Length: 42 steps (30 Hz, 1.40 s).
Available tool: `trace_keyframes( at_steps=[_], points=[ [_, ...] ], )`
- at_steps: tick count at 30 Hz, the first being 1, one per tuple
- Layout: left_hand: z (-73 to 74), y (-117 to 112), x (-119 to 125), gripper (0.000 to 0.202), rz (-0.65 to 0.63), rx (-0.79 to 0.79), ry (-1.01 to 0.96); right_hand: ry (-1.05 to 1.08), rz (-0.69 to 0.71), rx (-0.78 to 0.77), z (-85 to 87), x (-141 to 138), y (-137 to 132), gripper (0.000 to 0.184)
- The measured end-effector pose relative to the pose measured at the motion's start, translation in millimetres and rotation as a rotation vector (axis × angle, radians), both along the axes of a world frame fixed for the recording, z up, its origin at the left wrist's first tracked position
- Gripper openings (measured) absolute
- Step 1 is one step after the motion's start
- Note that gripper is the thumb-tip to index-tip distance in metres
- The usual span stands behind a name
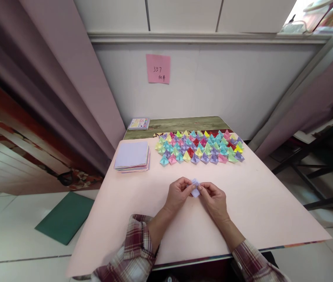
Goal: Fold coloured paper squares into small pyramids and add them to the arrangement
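Between my two hands is a small folded piece of pale lavender paper (195,192), roughly diamond-shaped. My left hand (179,192) pinches its left side between thumb and fingers. On the opposite side, my right hand (215,199) grips it the same way, thumb near the middle. Both hands are just above the pink tabletop (143,203), close to its front half. Beyond them stand several rows of small folded paper boats (198,149) in many colours. To the left lies a stack of square paper sheets (131,156), lavender on top.
A small printed packet (138,123) sits at the table's back left, on a green wood-patterned strip (184,123). A pink note (158,69) is stuck on the wall. Curtains hang on both sides. A green mat (65,217) lies on the floor, left; dark furniture stands right.
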State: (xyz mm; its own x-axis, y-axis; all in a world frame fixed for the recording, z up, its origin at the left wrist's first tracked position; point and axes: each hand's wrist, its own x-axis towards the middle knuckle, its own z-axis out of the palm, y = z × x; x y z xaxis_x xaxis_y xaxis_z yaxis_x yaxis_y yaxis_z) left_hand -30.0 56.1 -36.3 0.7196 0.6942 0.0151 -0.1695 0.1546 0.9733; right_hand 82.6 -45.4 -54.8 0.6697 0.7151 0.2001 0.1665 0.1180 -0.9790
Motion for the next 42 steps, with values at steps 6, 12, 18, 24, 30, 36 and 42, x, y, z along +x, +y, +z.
trace_keyframes(
  at_steps=[6,12,18,24,30,36,42],
  points=[
    [-3.2,1,0,0.04,-0.011,-0.073,0.033,0.112,0.008,0.016,-1.8,-1,1,0.032],
    [-2.1,6,-2,0.03,-0.055,-0.143,0.04,0.032,0.033,-0.068,2.2,-1,0,0.034],
    [-1.2,7,-2,0.031,-0.046,-0.159,0.047,-0.044,0.079,-0.132,8.7,-1,-1,0.029],
    [0.3,5,-3,0.028,0.092,0.062,0.084,-0.221,-0.043,-0.118,8.9,1,-2,0.027],
    [1.8,6,-4,0.028,0.092,0.083,0.116,-0.144,-0.077,-0.108,6.6,0,-3,0.026],
    [1.2,7,-2,0.029,0.048,-0.029,0.076,-0.032,-0.029,-0.098,5.5,0,-2,0.026],
    [1.7,5,0,0.029,0.057,-0.071,0.068,0.015,-0.027,-0.082,2.4,1,0,0.029]
  ],
)
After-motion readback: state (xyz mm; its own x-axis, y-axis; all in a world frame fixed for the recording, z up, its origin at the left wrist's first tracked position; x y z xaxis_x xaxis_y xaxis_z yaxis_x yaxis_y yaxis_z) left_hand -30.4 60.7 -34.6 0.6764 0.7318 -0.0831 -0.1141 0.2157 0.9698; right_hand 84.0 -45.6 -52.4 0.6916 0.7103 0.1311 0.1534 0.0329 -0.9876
